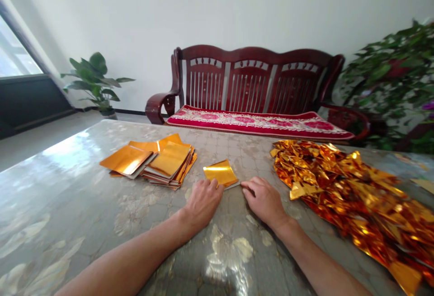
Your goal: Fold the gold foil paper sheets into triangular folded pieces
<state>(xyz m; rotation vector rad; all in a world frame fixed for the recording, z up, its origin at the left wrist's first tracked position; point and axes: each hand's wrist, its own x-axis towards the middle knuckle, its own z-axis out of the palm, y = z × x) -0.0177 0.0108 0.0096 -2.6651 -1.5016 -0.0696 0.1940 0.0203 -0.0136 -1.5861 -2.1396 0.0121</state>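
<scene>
A small sheet of gold foil paper [221, 171] lies on the table in front of me, its near edge folded over and showing a pale strip. Curled fingers of my left hand [205, 200] hold its near left edge. My right hand [265, 200] is closed, thumb and forefinger together at the sheet's near right corner. To the left sits an uneven stack of flat gold foil sheets [169, 158], with pale undersides on some. A big heap of folded, crinkled gold foil pieces [339, 187] spreads along the right side.
The table [84, 214] has a glossy, flower-patterned cover. Beyond it stands a dark red wooden bench [251, 78] with a red and white floral cushion [257, 121]. Leafy plants stand at the left [96, 78] and right [393, 74]. Clear plastic [407, 162] lies at the far right.
</scene>
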